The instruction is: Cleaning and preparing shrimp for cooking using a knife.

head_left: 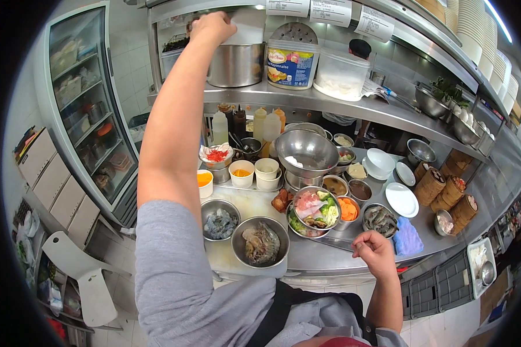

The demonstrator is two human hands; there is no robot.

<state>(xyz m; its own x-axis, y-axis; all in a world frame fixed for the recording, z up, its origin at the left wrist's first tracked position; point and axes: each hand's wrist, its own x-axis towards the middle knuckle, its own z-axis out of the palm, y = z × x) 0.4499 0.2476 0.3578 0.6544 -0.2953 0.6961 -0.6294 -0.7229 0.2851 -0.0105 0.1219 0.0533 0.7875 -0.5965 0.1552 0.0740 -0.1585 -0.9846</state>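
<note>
My left hand [211, 27] is stretched up to the shelf, its fingers bent over the edge of a flat white lid-like piece [250, 28]. This piece stands tilted above a large steel pot [235, 66]; the pot's inside is hidden. Lower right, my right hand [374, 253] hovers by the counter's front edge with its fingers curled in and nothing visible in them. Nearest to it are a bowl of dark raw shrimp [380, 221] and a blue cloth [408, 237]. In front of me stand a steel bowl of whole shrimp [261, 243] and a bowl of peeled shrimp [220, 221].
A bowl of meat and vegetables [316, 208], sliced carrots [347, 209] and a big mixing bowl [307, 151] crowd the counter. Squeeze bottles [220, 128] stand behind. The shelf [330, 104] holds tubs. Bamboo steamers [429, 186] sit right, a glass-door fridge [81, 104] left.
</note>
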